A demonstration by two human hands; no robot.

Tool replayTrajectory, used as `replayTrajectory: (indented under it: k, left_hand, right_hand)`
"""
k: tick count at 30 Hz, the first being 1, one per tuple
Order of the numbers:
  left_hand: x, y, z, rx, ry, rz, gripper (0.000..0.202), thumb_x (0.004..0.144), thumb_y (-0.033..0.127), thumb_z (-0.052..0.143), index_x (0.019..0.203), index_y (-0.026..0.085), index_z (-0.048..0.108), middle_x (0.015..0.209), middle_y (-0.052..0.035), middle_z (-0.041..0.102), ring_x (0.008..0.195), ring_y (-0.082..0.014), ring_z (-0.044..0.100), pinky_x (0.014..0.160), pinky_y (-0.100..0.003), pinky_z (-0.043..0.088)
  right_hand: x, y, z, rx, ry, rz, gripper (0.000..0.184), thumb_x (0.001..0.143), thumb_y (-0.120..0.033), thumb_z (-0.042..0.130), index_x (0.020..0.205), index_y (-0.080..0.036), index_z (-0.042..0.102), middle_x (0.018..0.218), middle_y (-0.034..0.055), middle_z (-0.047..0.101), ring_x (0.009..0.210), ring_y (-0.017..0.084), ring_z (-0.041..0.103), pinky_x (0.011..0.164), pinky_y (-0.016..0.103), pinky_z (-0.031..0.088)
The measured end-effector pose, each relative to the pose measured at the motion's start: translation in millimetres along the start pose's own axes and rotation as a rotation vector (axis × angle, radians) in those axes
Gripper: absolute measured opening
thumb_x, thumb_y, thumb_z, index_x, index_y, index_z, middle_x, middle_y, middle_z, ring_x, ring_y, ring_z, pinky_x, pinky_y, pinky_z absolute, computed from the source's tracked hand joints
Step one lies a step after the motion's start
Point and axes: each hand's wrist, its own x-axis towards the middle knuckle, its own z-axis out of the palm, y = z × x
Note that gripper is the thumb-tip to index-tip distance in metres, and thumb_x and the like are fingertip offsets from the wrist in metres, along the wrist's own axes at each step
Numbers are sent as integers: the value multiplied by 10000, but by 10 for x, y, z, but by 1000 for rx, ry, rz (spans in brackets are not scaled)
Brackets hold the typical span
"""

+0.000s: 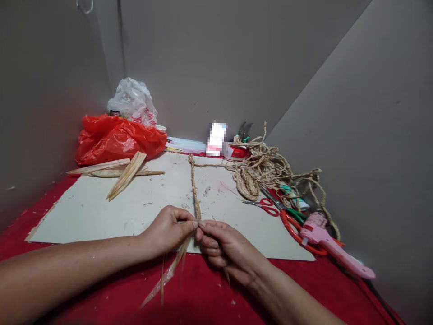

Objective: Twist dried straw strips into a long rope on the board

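A braided cord of dried husk [194,187] runs from the middle of the pale board down to my two hands. My left hand [171,230] pinches its lower end between thumb and forefinger. Right beside it, fingertips touching, my right hand [225,246] also pinches the cord end, with its other fingers curled in. Loose husk strands [176,262] hang below the hands over the red cloth. Where the strands cross each other is hidden by my fingers. From the cord's top, a thinner cord [213,165] leads right to a tangled heap of braided cord [260,164].
Dried husk pieces [126,176] lie on the board [101,216] at left, before a red plastic bag [118,140] and a white bag [133,99]. Red-handled scissors [267,206], larger shears [294,230] and a pink glue gun [334,246] lie right. Grey walls [203,58] enclose the back and sides.
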Motion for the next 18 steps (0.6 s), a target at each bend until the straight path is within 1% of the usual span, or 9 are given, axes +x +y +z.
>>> replayTrajectory:
  k: [3,6,8,11,13,15,18]
  left_hand:
    - [6,4,5,37,-21,-42,242,766,266,478,611,125,599,566,15,526,552,-87,397,565,-215,323]
    - [9,-1,21,86,-17,-66,220,758,257,473,630,129,598,560,30,492,555,-88,383,550,-213,309]
    - [-3,6,33,147,-17,-55,220,763,255,463,673,129,619,587,24,519,579,-99,415,571,-217,327]
    - [-39,28,53,268,-1,6,240,784,239,425,714,133,628,650,-3,582,629,-125,477,620,-233,360]
    - [-66,31,74,342,22,43,239,790,216,404,728,137,620,672,-18,600,641,-134,494,628,-240,369]
    - [-89,17,106,396,50,61,219,784,186,394,753,141,607,673,-23,600,630,-134,498,612,-238,369]
    - [-121,0,161,443,83,61,183,768,156,398,801,146,578,641,-12,574,591,-124,484,565,-227,350]
  right_hand:
    - [0,41,67,11,95,-35,265,705,-381,648,689,-143,532,433,-122,222,387,16,86,367,170,29]
    - [18,78,92,11,179,-70,267,690,-377,649,658,-145,520,417,-128,216,382,14,76,364,174,30]
    - [33,99,97,6,209,-87,271,689,-377,646,643,-151,504,411,-129,223,374,12,83,361,176,33]
    - [43,117,119,5,248,-96,286,681,-385,650,629,-161,479,401,-128,239,362,11,93,356,177,35]
    - [36,123,152,17,261,-97,323,666,-395,663,602,-172,438,395,-129,244,359,10,94,353,175,37]
    - [22,127,193,41,238,-94,371,648,-401,684,581,-182,392,398,-128,250,363,8,97,353,172,39]
    - [4,134,239,60,198,-107,387,629,-385,711,582,-181,385,407,-131,244,371,6,96,354,169,42]
